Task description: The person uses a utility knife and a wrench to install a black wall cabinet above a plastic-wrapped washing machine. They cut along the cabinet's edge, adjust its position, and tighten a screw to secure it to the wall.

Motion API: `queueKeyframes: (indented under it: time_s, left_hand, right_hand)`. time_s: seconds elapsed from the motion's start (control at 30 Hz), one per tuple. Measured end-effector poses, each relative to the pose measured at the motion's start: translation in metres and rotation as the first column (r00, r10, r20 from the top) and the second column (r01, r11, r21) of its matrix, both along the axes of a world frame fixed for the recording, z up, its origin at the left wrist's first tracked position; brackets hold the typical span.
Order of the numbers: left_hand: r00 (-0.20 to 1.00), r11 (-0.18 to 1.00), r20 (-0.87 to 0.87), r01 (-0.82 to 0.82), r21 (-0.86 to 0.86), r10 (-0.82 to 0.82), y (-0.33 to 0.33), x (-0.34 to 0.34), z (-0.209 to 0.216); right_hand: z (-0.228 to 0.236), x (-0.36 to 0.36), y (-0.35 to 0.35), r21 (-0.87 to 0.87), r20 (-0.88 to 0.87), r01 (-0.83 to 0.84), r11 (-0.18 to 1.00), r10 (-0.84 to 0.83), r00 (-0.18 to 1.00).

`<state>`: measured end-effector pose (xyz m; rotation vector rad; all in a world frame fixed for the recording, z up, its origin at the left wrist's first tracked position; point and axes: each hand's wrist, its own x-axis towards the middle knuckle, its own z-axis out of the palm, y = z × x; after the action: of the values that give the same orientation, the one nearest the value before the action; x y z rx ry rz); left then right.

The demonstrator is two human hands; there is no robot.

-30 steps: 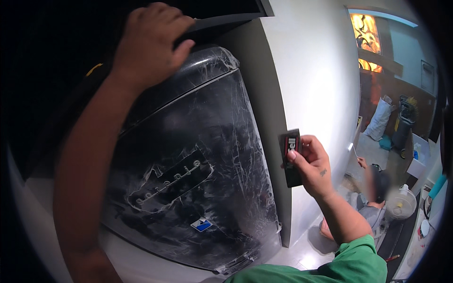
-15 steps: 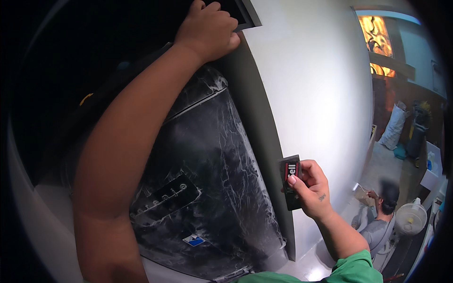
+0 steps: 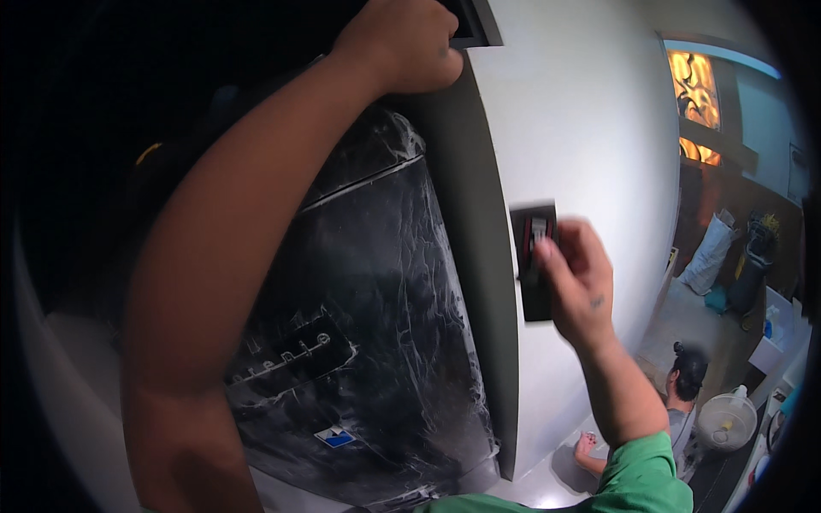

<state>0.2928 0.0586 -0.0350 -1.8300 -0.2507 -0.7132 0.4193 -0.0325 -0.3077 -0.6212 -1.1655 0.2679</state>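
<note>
My left hand (image 3: 402, 50) is raised at the top, curled closed beside the corner of a dark frame (image 3: 475, 24). Its fingers are partly cut off by the picture's edge, so I cannot make out what they hold. My right hand (image 3: 581, 274), blurred a little, pinches a flat black rectangular piece (image 3: 538, 295) with a red, black and white label, thumb on its front. It is upright before the white wall (image 3: 581, 128). Below my left arm stands a large black appliance (image 3: 368, 256), like a refrigerator, with whitish, wrinkled film or dust on it.
A dark narrow gap (image 3: 479, 214) runs between the appliance and the wall. At lower right a person (image 3: 684, 380) sits low near a white round tub (image 3: 727, 419). Beyond are a white sack (image 3: 710, 252), a dark bag (image 3: 754, 265) and a lit orange panel (image 3: 694, 90).
My right hand has risen with the flat black piece. My left hand has shifted up and a little right. The view has shifted slightly, and the seated person's foot now shows.
</note>
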Motion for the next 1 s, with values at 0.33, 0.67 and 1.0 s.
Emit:
queueKeyframes:
  time_s: [0.33, 0.67, 1.0]
  left_hand:
    - [0.719, 0.686, 0.370, 0.686, -0.243, -0.588, 0.018, -0.011, 0.015]
    - [0.996, 0.988, -0.027, -0.084, -0.133, 0.081, -0.024, -0.048, -0.013]
    - [0.987, 0.973, -0.019, -0.159, -0.166, 0.158, -0.023, -0.040, -0.015]
  right_hand:
    - [0.153, 0.001, 0.044, 0.273, 0.372, 0.638, 0.720, -0.691, 0.620]
    - [0.184, -0.001, 0.046, 0.217, 0.421, 0.757, 0.616, -0.759, 0.496]
    - [0.183, -0.002, 0.055, 0.196, 0.396, 0.780, 0.594, -0.776, 0.492]
